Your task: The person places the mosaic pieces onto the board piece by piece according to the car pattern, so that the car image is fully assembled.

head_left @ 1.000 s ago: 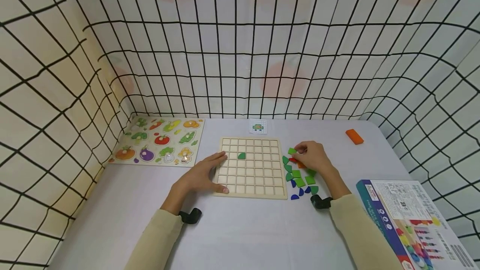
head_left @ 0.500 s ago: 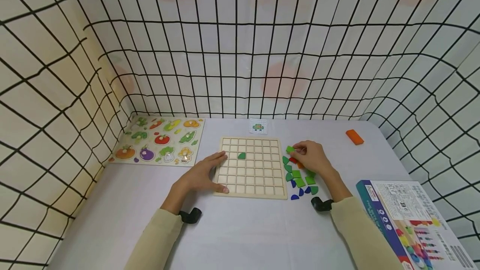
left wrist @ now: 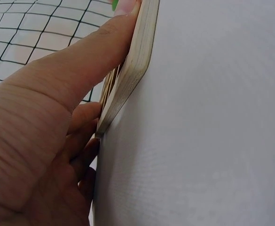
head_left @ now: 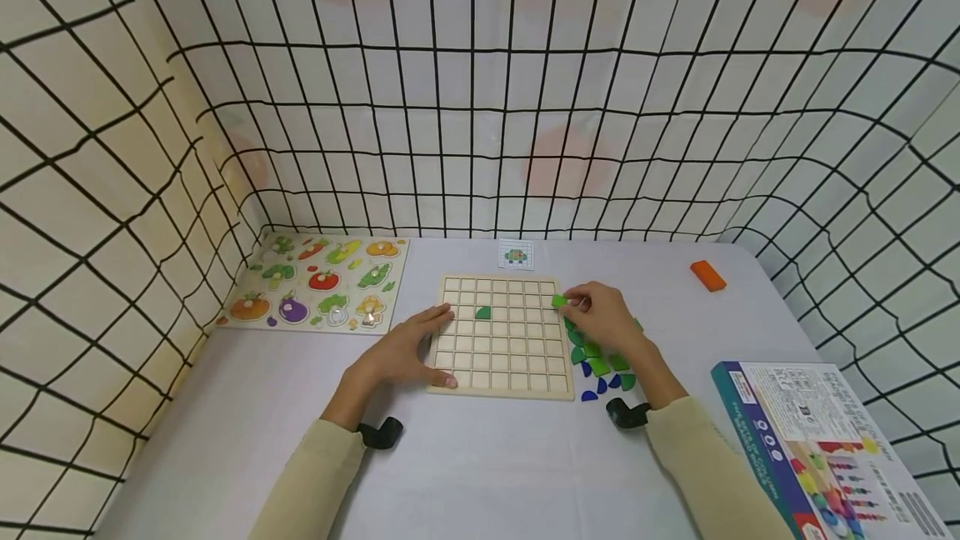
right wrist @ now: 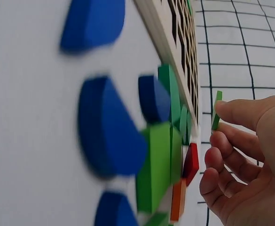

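My right hand [head_left: 609, 319] pinches a light green square tile [head_left: 559, 301] between thumb and index finger, over the board's upper right edge. In the right wrist view the tile [right wrist: 216, 110] is held up, seen edge-on. My left hand [head_left: 405, 350] rests along the left side of the wooden grid board [head_left: 517, 357], thumb near the front corner and fingers on the left edge. One dark green rounded piece [head_left: 483, 312] lies in a cell of the board. Under and beside my right hand lie green squares [head_left: 599, 366], dark green rounded pieces [head_left: 577, 354] and blue rounded pieces [right wrist: 109, 127].
Behind the board lies a small picture card [head_left: 516, 255] with a gridded coloured figure. A vegetable puzzle board [head_left: 315, 283] is at the back left. An orange block [head_left: 708, 275] and a printed box [head_left: 832, 440] are on the right. Black netting [head_left: 471, 107] surrounds the table.
My right hand has moved left from the loose pieces to the board's edge, carrying the light green square tile. My left hand has stayed on the board.
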The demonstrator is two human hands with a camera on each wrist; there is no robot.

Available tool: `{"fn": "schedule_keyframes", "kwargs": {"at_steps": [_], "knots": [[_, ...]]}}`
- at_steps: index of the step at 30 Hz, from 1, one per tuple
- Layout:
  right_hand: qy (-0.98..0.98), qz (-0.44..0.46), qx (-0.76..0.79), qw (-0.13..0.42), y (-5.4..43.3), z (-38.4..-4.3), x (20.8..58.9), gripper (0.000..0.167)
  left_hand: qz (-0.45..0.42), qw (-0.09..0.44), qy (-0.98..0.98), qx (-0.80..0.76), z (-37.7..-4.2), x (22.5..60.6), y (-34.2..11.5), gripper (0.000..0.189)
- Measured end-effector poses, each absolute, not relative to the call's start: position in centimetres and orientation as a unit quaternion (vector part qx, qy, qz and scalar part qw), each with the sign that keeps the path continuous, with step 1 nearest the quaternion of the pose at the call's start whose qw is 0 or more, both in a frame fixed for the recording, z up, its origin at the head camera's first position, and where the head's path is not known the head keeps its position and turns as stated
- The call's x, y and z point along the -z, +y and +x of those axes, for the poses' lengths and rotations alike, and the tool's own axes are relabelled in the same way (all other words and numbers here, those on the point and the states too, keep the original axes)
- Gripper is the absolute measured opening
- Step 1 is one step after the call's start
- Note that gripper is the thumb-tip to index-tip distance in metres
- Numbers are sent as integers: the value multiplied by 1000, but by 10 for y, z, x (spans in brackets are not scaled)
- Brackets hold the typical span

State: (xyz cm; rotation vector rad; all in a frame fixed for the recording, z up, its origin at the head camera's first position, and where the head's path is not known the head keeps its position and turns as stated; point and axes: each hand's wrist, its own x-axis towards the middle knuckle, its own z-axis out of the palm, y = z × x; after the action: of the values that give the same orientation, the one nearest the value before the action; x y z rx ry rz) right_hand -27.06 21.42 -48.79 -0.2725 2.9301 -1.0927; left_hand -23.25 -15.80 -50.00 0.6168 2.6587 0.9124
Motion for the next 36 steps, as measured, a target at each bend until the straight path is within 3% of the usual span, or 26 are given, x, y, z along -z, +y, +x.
{"fn": "schedule_keyframes", "kwargs": {"at_steps": [36], "knots": [[913, -166, 370, 41, 133, -283, 497, 29, 218, 136, 913, -318, -235, 500, -159, 117]]}}
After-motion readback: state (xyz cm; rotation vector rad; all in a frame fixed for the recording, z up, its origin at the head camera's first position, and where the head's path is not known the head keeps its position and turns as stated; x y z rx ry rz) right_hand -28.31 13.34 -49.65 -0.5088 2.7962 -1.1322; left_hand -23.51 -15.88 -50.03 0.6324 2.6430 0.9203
